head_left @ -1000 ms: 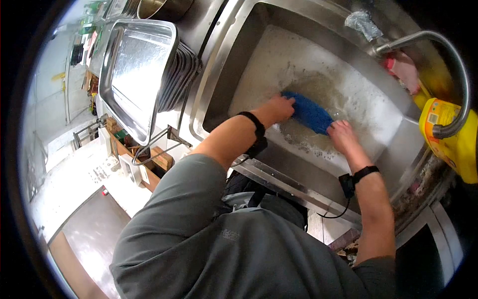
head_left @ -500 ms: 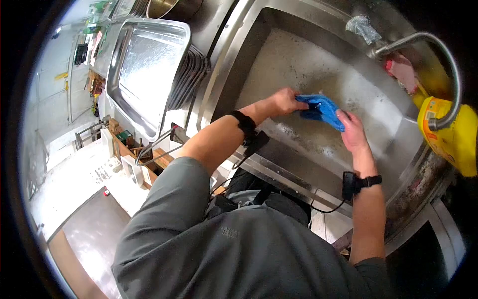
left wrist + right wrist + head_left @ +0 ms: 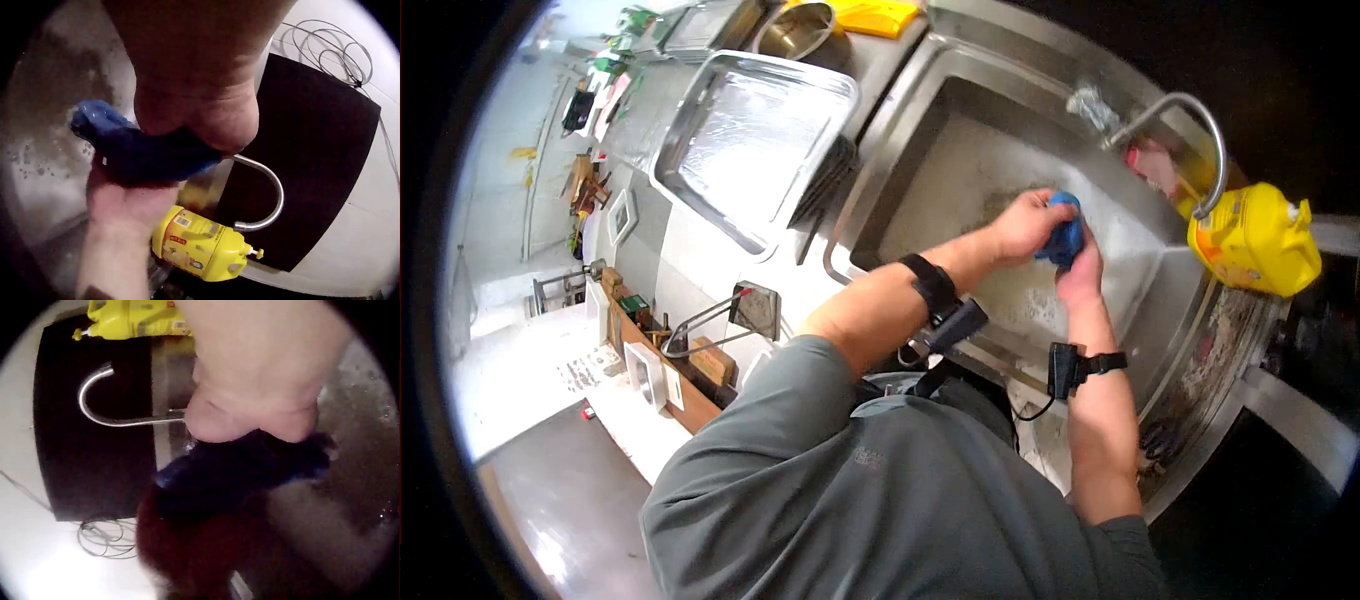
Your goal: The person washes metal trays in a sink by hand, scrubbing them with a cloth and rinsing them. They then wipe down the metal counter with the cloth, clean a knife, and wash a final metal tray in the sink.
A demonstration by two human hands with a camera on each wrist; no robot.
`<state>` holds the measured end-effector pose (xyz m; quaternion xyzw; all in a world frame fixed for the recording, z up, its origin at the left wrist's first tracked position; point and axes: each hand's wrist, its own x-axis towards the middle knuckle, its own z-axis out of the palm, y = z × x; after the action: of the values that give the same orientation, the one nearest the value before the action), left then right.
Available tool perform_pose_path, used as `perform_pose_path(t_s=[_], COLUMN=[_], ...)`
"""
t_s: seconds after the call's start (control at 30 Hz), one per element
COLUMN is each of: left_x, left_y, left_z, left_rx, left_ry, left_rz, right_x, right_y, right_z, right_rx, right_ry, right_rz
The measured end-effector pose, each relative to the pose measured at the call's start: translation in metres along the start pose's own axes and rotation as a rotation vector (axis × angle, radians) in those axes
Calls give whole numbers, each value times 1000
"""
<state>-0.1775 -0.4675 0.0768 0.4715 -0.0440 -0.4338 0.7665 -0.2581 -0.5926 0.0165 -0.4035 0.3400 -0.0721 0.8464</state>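
A wet blue cloth (image 3: 1064, 238) is bunched between my two hands over the steel sink (image 3: 1040, 130). From the left side, my left hand (image 3: 1026, 230) grips the cloth with curled fingers. My right hand (image 3: 1082, 276) holds it from the near right side, close against the left. In the left wrist view the cloth (image 3: 150, 156) stretches as a folded roll between both hands, one end poking out. The right wrist view shows the cloth (image 3: 234, 472) dark under the right palm, its far fingers hidden. Cloudy, sudsy water (image 3: 960, 180) lies in the sink below.
A curved faucet (image 3: 1222, 150) rises at the sink's right back, with a yellow jug (image 3: 1250, 240) standing beside it. Something pink (image 3: 1150, 165) lies behind the faucet. Left of the sink, a shiny metal tray (image 3: 760, 150) tops a stack, with a metal pot (image 3: 798, 32) beyond.
The cloth has come up from the water and gone from spread out to tightly bunched. My hands have drawn together, the left moving right. The head view has shifted.
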Motion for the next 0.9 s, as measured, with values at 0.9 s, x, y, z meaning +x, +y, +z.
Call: perform_pose_path(t_s=[0.9], left_x=[-47], left_y=[-22], left_z=[-5], left_rx=[148], left_ry=[615], left_rz=[71], right_x=[-22], right_y=[7], right_z=[70], right_rx=[-102], right_ry=[-200], right_rz=[289])
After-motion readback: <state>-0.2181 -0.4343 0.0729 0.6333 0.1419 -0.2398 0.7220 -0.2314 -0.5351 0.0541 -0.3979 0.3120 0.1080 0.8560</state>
